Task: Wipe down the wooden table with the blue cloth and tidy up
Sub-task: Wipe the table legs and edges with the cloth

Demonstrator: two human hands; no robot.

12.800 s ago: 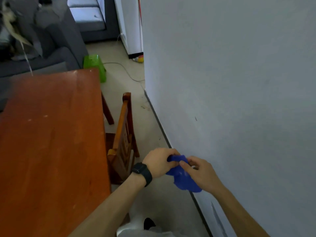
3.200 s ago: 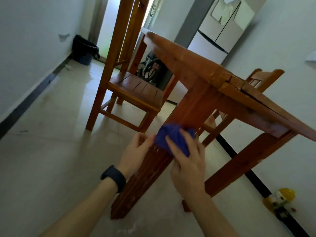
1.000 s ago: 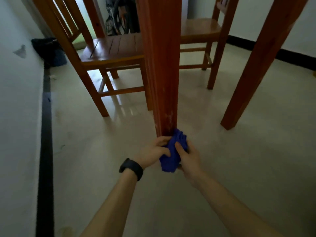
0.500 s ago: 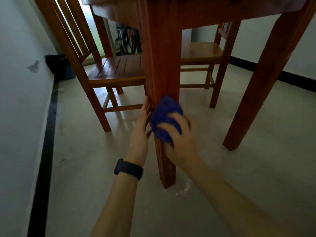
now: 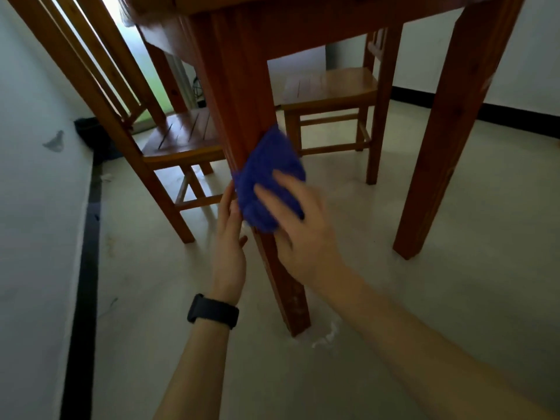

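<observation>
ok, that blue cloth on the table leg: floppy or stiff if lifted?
Probably floppy: the blue cloth bunches and wraps round the table leg under the right hand. Its fuzzy pile suggests it is light and unlikely to slip in a grip.

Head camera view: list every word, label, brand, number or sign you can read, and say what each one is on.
No readable text anywhere in this view.
black wristband: no lettering or display shows.
grey mark on the wall: a scuff, not writing.
blue cloth and table leg: both plain; the cloth is motion-blurred.
</observation>
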